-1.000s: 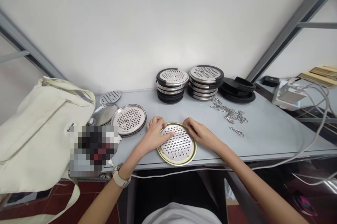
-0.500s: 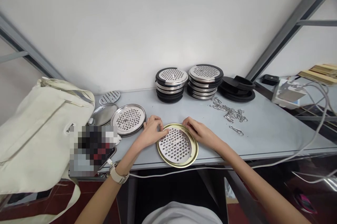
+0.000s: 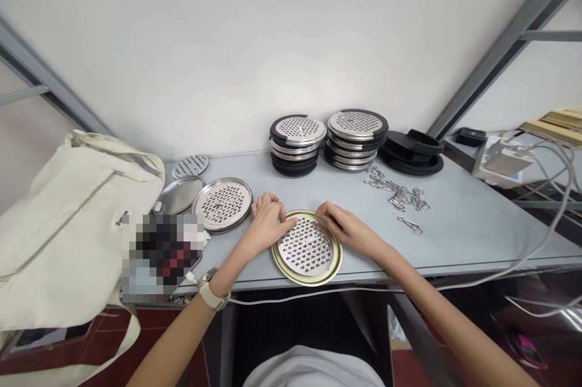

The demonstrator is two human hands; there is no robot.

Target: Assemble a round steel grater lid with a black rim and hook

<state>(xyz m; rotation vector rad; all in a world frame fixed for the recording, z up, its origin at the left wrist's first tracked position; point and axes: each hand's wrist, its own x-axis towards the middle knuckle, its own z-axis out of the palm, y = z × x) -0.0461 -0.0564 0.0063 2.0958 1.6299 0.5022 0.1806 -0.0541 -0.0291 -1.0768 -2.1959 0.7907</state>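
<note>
A round gold-rimmed tray (image 3: 335, 267) lies at the front edge of the grey table (image 3: 473, 229), with a perforated steel disc (image 3: 305, 245) resting inside it. My left hand (image 3: 267, 221) sits at the tray's far-left rim, fingers curled, with fingertips pressing on the disc's edge. My right hand (image 3: 347, 227) rests at the far-right rim, fingers bent onto the disc's edge. A watch (image 3: 210, 295) is on my left wrist.
Left of the tray lie a steel perforated tray (image 3: 222, 204), a plain steel dish (image 3: 180, 194) and a small grate (image 3: 190, 165). Two stacks of black-rimmed trays (image 3: 297, 144) (image 3: 356, 138), black rings (image 3: 411, 153) and loose metal clips (image 3: 400, 196) stand behind. A cream bag (image 3: 68, 223) fills the left; cables (image 3: 541, 241) hang right.
The perforated disc has turned and settled a little within the gold tray. Both hands stay at its far rim, shifting only slightly.
</note>
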